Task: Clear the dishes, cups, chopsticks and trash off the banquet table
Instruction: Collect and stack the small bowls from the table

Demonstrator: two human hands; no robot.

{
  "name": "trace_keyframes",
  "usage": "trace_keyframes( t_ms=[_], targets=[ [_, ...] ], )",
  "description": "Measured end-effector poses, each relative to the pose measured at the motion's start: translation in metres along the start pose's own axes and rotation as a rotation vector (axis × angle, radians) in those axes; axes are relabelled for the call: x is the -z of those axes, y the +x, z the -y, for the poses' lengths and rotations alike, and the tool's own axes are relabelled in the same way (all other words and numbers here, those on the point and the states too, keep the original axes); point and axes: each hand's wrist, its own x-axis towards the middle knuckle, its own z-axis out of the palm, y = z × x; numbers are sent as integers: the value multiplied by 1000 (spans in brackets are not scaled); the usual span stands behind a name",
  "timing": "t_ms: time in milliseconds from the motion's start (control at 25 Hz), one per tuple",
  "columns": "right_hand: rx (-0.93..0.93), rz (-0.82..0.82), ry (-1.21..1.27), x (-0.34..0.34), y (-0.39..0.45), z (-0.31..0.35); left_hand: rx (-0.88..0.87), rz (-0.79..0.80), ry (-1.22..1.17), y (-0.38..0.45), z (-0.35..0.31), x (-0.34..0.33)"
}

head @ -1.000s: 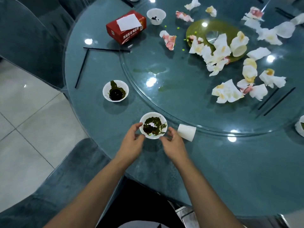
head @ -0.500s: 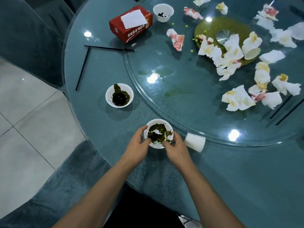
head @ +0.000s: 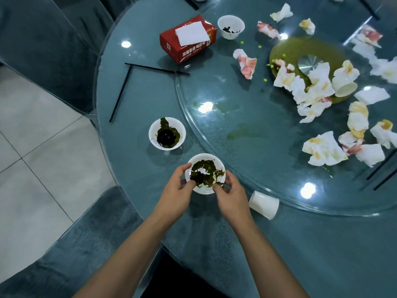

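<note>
A small white bowl (head: 205,190) smeared with dark green sauce sits near the table's front edge, and both hands grip it. My left hand (head: 177,193) clasps its left rim; my right hand (head: 231,195) clasps its right rim. A second white bowl (head: 167,133) with dark sauce stands just beyond, to the left. A white paper cup (head: 264,204) lies tipped over right of my right hand. Two black chopsticks (head: 137,78) lie crossed at the far left. Several crumpled, stained napkins (head: 323,148) litter the glass turntable (head: 247,117).
A red tissue box (head: 188,38) and a third white bowl (head: 231,26) stand at the back. A green plate (head: 300,50) holds napkins and a tipped cup (head: 344,89). More black chopsticks (head: 382,168) lie at the right. Covered chairs (head: 43,39) stand at the left.
Both hands have closed in from beside the near bowl onto its rim and now grip it. The camera view has shifted slightly, moving the table contents rightward and down in the frame.
</note>
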Motion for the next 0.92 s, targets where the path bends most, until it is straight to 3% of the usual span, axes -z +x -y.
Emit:
trace_keyframes(
  t_ms=[480,920],
  targets=[
    [171,39,51,-49,42,89,-79,-163,-92,35,-33,66],
    [137,90,-54,-83,87,110,-68,-246,-34,81,-34,89]
  ],
)
